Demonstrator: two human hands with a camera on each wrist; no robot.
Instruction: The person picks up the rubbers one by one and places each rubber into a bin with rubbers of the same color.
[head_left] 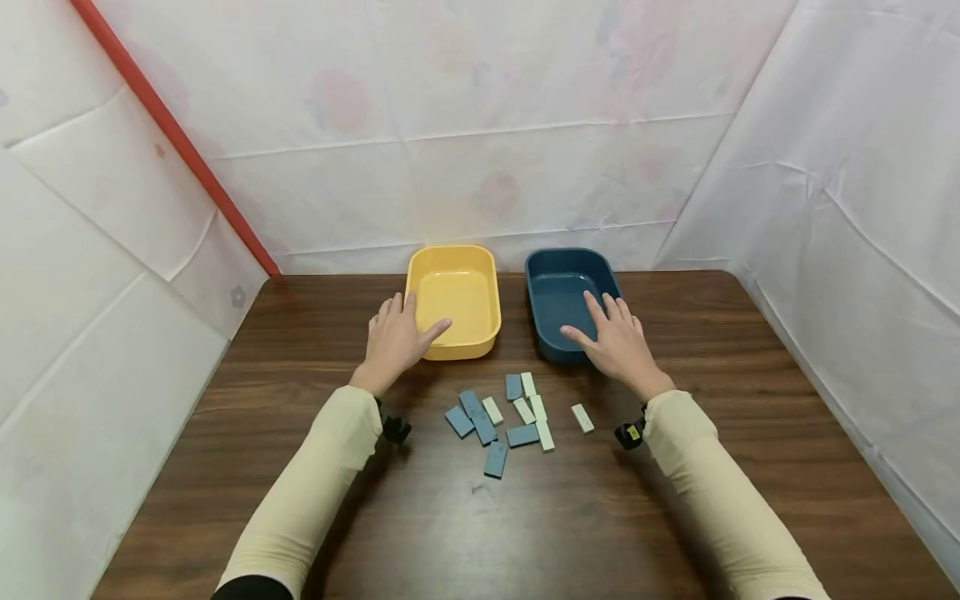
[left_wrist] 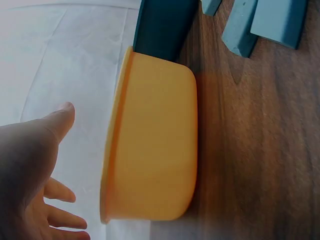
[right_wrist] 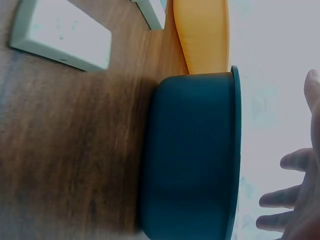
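My left hand, fingers spread, hovers by the near left corner of a yellow tray; the left wrist view shows a gap between the thumb and the tray wall. Over the near right part of a dark blue tray is my right hand, its fingers spread too, and neither hand holds anything. In front of the trays lie several blue-grey blocks and several pale green blocks, some touching. One pale green block lies apart on the right, nearest my right hand.
The trays stand side by side at the back of the brown wooden table, close to a white sheet. A red strip runs down the left corner. Each wrist wears a small black camera.
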